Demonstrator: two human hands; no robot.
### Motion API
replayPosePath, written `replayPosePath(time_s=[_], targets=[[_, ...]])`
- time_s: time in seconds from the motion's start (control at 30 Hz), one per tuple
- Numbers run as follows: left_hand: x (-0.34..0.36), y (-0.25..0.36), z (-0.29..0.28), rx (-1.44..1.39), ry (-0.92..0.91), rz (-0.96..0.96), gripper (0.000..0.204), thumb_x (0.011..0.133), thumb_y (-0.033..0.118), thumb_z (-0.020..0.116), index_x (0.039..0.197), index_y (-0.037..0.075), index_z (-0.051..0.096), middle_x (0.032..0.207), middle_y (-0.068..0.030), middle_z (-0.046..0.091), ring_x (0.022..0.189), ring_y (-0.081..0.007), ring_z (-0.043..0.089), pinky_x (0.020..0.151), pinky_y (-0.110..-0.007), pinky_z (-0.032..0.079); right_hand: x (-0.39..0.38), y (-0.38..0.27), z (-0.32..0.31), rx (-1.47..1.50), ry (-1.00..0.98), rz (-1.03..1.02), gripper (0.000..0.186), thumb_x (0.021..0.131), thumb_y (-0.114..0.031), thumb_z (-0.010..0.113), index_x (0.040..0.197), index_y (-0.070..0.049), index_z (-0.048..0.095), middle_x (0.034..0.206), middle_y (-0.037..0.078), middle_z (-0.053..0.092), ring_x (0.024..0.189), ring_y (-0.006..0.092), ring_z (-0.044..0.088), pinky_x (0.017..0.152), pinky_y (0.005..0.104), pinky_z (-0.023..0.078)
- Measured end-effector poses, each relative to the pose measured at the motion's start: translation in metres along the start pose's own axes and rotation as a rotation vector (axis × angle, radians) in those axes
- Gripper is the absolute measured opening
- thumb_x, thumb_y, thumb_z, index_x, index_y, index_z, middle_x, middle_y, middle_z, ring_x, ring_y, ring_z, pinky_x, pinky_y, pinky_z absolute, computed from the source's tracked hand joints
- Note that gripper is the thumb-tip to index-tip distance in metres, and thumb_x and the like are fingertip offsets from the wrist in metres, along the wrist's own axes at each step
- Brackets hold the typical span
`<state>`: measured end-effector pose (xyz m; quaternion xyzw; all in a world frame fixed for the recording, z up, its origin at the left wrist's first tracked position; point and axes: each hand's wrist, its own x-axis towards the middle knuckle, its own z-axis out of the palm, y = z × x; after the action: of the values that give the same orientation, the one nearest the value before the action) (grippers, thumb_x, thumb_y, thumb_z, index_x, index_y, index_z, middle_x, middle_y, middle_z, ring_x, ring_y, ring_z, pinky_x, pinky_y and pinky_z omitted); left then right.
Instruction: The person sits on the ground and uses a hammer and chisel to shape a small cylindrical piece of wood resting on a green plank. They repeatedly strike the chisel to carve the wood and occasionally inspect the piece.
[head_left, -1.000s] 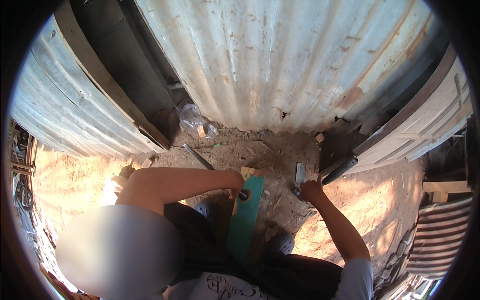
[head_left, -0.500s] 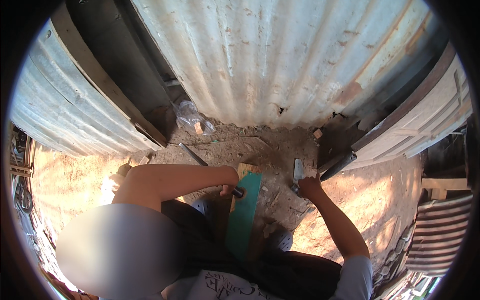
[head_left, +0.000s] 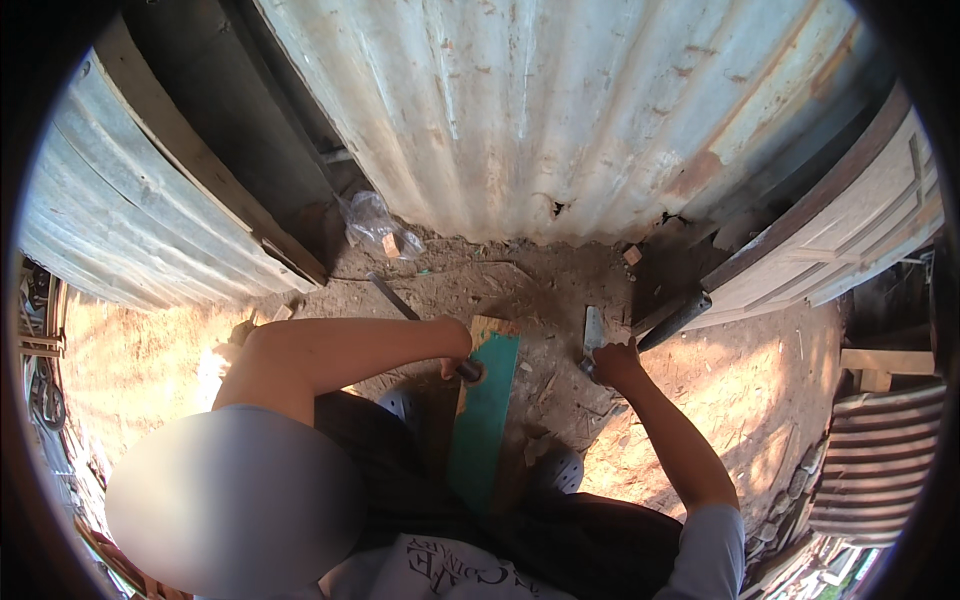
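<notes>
My left hand (head_left: 450, 345) is closed around a long, dark metal pipe or bar (head_left: 390, 295), whose lower end meets a round hole in a green board (head_left: 480, 420) with bare wood at its far end. The board stands between my perforated shoes (head_left: 560, 468). To the right of the board, my right hand (head_left: 618, 360) is closed on a tool with a flat, pale metal blade (head_left: 593, 327); its grip is hidden by my fingers. Another dark bar (head_left: 675, 320) extends just beyond that hand toward the panelled wooden door.
Corrugated metal sheets (head_left: 560, 120) stand ahead and at left, a wooden door (head_left: 850, 235) at right. A clear plastic bag (head_left: 370, 225) and small wood blocks (head_left: 632, 255) lie on the dirt. More corrugated sheet (head_left: 870, 460) and scrap timber (head_left: 885, 358) are at far right.
The whole view has shifted slightly, so things sit higher in the picture. Both hands keep their grips, with only slight movement of the pipe in my left hand.
</notes>
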<state>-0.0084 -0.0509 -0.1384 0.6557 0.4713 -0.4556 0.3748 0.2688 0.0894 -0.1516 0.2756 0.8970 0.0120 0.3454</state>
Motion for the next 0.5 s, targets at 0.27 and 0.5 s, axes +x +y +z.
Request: replayPosePath(time_s=[0.27, 0.5], targets=[[0.003, -0.010, 0.008, -0.172, 0.286, 0.089, 0.046, 0.063, 0.050, 0.071, 0.084, 0.009, 0.070, 0.074, -0.0089, 0.065, 0.074, -0.0266, 0.064, 0.066, -0.040, 0.050, -0.001, -0.002, 0.003, 0.000, 0.065, 0.004, 0.023, 0.074, -0.021, 0.057, 0.094, -0.016, 0.066, 0.091, 0.007, 0.064, 0.089, 0.0229, 0.062, 0.096, 0.0540, 0.030], [-0.016, -0.006, -0.006, -0.259, 0.287, 0.001, 0.046, 0.073, 0.054, 0.063, 0.085, 0.011, 0.070, 0.080, -0.0068, 0.066, 0.082, -0.0253, 0.063, 0.069, -0.040, 0.049, 0.000, 0.002, 0.003, 0.037, 0.016, -0.015, 0.029, 0.073, -0.029, 0.058, 0.095, -0.011, 0.063, 0.090, 0.013, 0.064, 0.090, 0.0290, 0.062, 0.091, 0.0535, 0.033]])
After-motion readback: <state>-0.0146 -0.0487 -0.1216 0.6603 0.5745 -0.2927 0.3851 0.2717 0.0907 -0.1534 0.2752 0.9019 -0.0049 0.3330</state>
